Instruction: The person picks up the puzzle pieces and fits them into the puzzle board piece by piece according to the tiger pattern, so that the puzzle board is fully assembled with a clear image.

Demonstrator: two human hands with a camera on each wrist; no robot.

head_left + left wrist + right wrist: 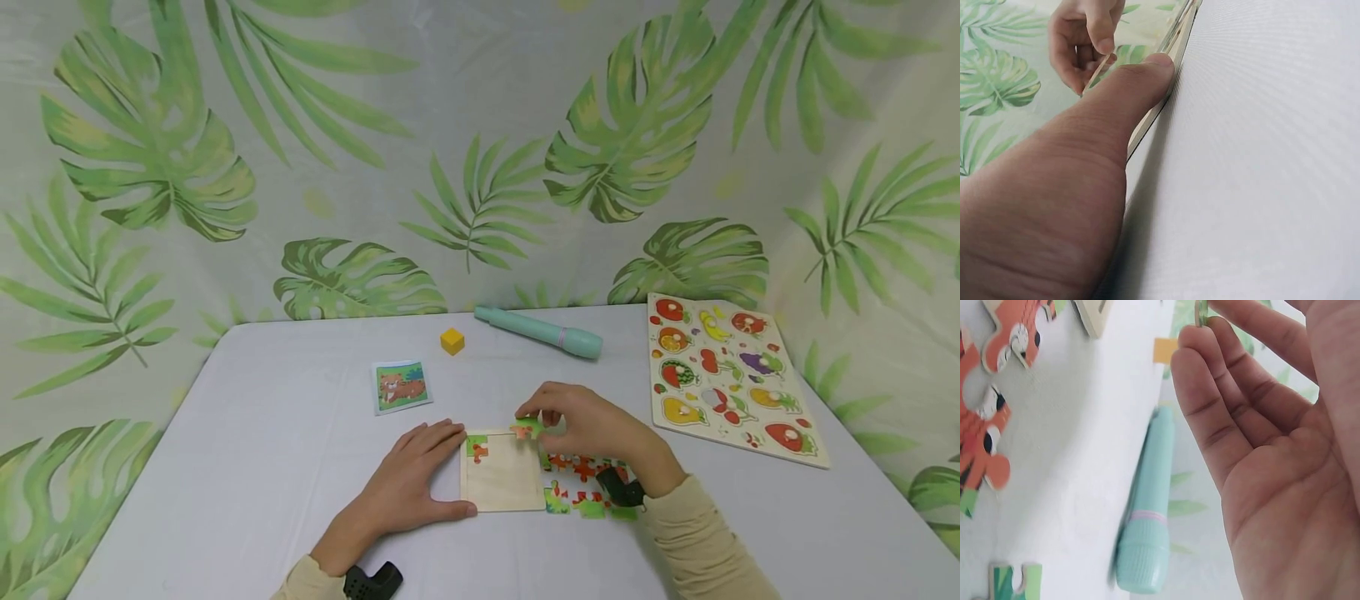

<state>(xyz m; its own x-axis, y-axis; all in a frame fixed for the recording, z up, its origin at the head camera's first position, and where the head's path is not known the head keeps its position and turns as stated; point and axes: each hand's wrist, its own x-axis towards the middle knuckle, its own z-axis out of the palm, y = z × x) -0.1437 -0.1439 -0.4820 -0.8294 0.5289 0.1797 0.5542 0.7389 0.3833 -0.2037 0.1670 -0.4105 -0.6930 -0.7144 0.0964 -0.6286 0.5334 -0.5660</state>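
Note:
A square wooden puzzle tray (498,487) lies flat on the table, with one green-and-orange puzzle piece (477,448) in its upper left corner. My left hand (408,479) rests along the tray's left edge, fingers at the top left corner and thumb at the lower edge. In the left wrist view that thumb (1147,72) lies on the tray's rim. My right hand (592,421) pinches a green-and-orange puzzle piece (527,428) over the tray's upper right corner. Several loose orange and green pieces (581,467) lie right of the tray, partly hidden under the right hand.
Behind the tray are a picture card of a brown animal (401,387), a yellow cube (452,341) and a mint-green toy microphone (540,332). A wooden fruit board (731,379) lies at the far right. A leaf-print curtain (480,167) hangs behind the table.

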